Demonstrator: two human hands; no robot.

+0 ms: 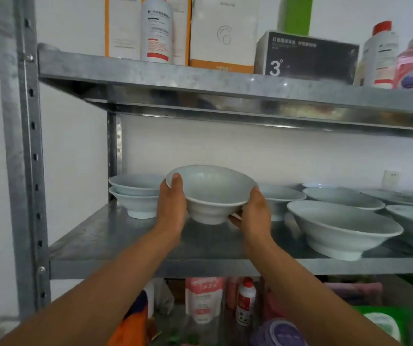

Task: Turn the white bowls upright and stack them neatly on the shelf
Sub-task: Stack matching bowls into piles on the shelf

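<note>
Holding the upright white ceramic bowl [211,196] above the grey metal shelf [200,248], left hand [171,208] and right hand [255,214] needed level lowering onto the two-bowl stack [135,196] just left.

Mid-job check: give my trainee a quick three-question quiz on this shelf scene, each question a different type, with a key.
1. True or false: the held bowl rests flat on the shelf.
2. Multiple choice: how many bowls are in the stack at the far left? A) one B) two C) four
3. Short answer: which hands grip the held bowl, and where are the thumbs?

Key:
1. False. It is lifted above the shelf, upright and slightly tilted.
2. B.
3. Both: the left hand on its left side and the right hand on its right, thumbs on the rim, fingers mostly hidden beneath.
</note>
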